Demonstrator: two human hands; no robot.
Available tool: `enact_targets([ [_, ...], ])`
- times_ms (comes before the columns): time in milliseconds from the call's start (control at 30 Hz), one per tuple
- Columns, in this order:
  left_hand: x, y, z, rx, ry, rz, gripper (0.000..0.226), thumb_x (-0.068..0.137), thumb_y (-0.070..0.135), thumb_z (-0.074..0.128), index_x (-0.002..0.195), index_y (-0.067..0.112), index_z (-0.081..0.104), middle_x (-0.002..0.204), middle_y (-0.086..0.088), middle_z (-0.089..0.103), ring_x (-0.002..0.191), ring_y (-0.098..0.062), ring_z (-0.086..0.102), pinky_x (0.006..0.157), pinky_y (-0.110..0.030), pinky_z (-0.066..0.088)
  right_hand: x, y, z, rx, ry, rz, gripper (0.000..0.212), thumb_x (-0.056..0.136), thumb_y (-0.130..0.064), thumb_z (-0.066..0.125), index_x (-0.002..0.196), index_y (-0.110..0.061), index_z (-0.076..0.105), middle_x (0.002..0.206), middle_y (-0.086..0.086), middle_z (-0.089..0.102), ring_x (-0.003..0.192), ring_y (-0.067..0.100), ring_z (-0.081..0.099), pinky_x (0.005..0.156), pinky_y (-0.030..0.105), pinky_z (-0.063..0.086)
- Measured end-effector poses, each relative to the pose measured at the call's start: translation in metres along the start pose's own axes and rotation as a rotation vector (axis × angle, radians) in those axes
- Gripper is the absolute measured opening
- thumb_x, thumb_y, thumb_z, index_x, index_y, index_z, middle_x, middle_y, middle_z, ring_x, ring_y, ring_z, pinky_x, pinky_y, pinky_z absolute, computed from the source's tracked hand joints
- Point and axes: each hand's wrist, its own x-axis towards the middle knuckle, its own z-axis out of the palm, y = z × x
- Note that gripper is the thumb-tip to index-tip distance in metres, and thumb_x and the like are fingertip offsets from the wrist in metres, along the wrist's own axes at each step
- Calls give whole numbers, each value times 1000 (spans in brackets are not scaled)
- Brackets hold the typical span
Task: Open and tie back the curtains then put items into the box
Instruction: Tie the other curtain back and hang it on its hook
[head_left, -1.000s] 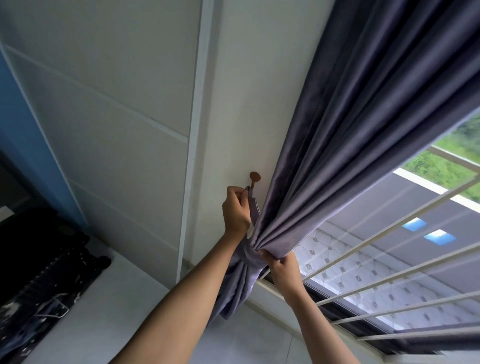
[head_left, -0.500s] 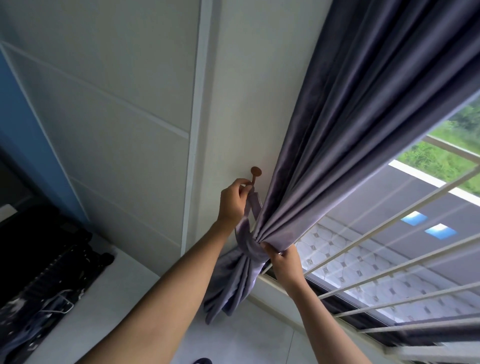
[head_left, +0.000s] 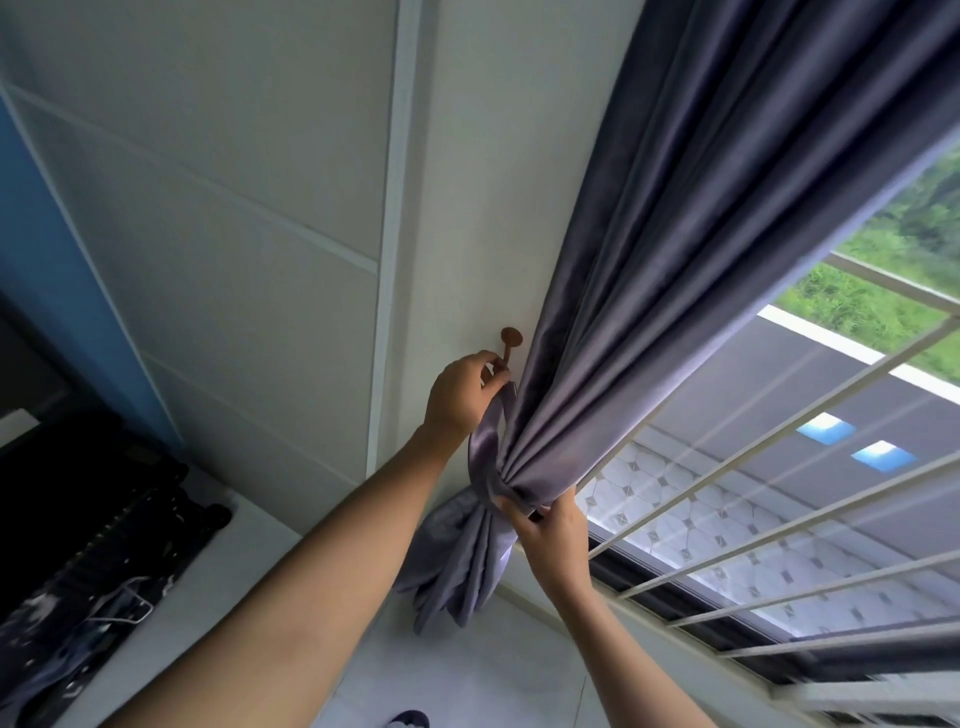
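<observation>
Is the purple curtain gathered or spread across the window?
Gathered. The curtain is bunched by a tieback band; the right hand holds the bunch, and the window bars are uncovered.

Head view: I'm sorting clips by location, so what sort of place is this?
Probably a room in a home: a grey curtain beside a barred window, with a tieback hook on the pale wall.

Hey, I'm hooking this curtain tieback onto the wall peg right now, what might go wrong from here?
1. The left hand pinches the tieback band just under the brown wall hook; whether its loop is over the hook is hidden, so letting go might drop it.
2. The right hand holds the gathered purple curtain; releasing early may let the folds spill out.
3. Pulling hard might strain the small hook.
</observation>
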Motion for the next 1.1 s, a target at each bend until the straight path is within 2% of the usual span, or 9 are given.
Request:
enact_targets([
  [100, 5, 2, -2, 81, 22, -2, 22, 92, 26, 59, 100, 8, 69, 93, -9, 70, 80, -25, 64, 66, -23, 39, 2, 3, 5, -5, 10, 9, 62, 73, -50, 74, 117, -15, 47, 95, -5, 67, 84, 21, 65, 64, 33, 50],
  [233, 10, 9, 0, 181, 7, 14, 19, 90, 20, 60, 90, 2, 66, 88, -14, 65, 81, -30, 61, 67, -32, 45, 6, 3, 9, -42, 84, 0, 62, 76, -42, 75, 120, -10, 46, 102, 1, 66, 87, 24, 62, 62, 25, 39],
  [433, 10, 6, 2, 233, 17, 10, 18, 90, 21, 59, 89, 4, 64, 89, -12, 63, 81, -27, 60, 64, -29, 41, 6, -5, 10, -8, 87, 15, 26, 82, -31, 73, 83, -17, 51, 70, -13, 56, 65, 13, 51, 52, 15, 34],
  [600, 0, -8, 7, 280, -5, 27, 15, 91, 17, 57, 90, 5, 66, 87, -9, 63, 82, -24, 60, 63, -29, 42, 15, 2, -2, 17, 70, 59, 20, 86, -24, 68, 82, -13, 53, 72, -3, 59, 70, 21, 54, 55, 18, 39],
  [700, -15, -28, 13, 274, -77, -22, 15, 91, 13, 55, 93, 6, 68, 91, -9, 65, 84, -26, 62, 65, -30, 45, 19, 7, -12, 43, 12, 94, 16, 87, -24, 67, 83, -19, 52, 75, -4, 61, 75, 27, 60, 64, 38, 48],
  [833, -46, -34, 23, 169, -59, -98, 13, 93, 16, 52, 92, 9, 62, 91, -6, 62, 79, -22, 59, 67, -32, 47, 20, 3, -19, 63, -16, 79, 14, 85, -18, 67, 91, -16, 55, 81, -7, 62, 81, 22, 60, 65, 29, 45],
  [967, -96, -41, 39, 250, -344, -19, 8, 89, 22, 48, 87, 17, 53, 94, -2, 54, 86, -23, 57, 68, -32, 45, 6, 8, -13, 115, -87, 31, 41, 73, -12, 73, 107, -24, 53, 100, -12, 64, 93, 2, 60, 69, 13, 46],
  [1033, -113, -49, 43, 257, -438, -17, 5, 85, 22, 48, 80, 22, 47, 91, 0, 49, 87, -25, 57, 68, -31, 45, -3, 17, -6, 5, -183, 142, 46, 71, -12, 72, 110, -23, 49, 104, -7, 62, 96, 8, 60, 65, 9, 42],
  [1100, -120, -54, 46, 281, -440, -52, 8, 86, 23, 49, 80, 19, 51, 91, -1, 49, 85, -25, 58, 69, -32, 47, -8, 26, 1, -232, -223, 263, 33, 79, -21, 67, 108, -18, 52, 105, 0, 64, 98, 20, 60, 60, 14, 36],
])
